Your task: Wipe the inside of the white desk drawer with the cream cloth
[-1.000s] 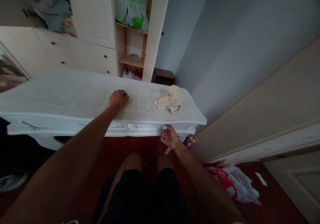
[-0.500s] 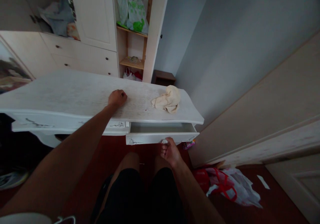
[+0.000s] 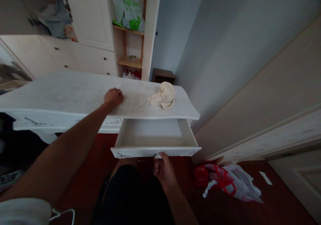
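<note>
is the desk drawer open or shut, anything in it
Open. The drawer juts out from under the white desk top, the right hand gripping its knob. The visible part of its floor is bare.

This is a room in a home, most likely a bedroom. A tall cream wardrobe (image 3: 85, 17) with small-knobbed drawers stands against the far wall, one door open on wooden shelves (image 3: 129, 62) that hold plastic shopping bags (image 3: 130, 7). In front of it is a worn white dressing table (image 3: 62, 94) with an open drawer (image 3: 152, 134) and a crumpled cream cloth (image 3: 162, 97) on top. A small dark side table (image 3: 163, 75) sits in the corner, and more bags (image 3: 230, 184) lie on the red-brown floor (image 3: 250, 215).
</note>
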Demonstrator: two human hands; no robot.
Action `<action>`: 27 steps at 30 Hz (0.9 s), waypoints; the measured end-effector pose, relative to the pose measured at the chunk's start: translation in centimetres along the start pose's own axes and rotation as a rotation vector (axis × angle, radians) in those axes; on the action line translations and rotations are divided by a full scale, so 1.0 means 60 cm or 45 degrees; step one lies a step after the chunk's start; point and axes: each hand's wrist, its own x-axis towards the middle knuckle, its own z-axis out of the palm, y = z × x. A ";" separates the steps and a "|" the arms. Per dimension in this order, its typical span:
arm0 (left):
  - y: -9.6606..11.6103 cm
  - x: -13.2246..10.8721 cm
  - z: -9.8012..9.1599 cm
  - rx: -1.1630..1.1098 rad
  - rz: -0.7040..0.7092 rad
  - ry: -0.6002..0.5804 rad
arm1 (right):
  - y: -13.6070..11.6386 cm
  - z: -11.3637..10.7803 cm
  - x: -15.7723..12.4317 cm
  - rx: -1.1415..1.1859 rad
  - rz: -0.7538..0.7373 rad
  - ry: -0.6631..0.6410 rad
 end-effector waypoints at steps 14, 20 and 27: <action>0.004 -0.007 -0.001 0.016 0.008 0.028 | 0.022 -0.042 -0.067 0.002 -0.035 0.153; 0.008 -0.007 -0.004 0.026 -0.028 0.023 | 0.040 -0.060 -0.078 -0.033 -0.030 0.140; 0.008 -0.004 -0.002 0.005 -0.050 0.001 | 0.069 -0.052 -0.064 0.021 -0.004 0.176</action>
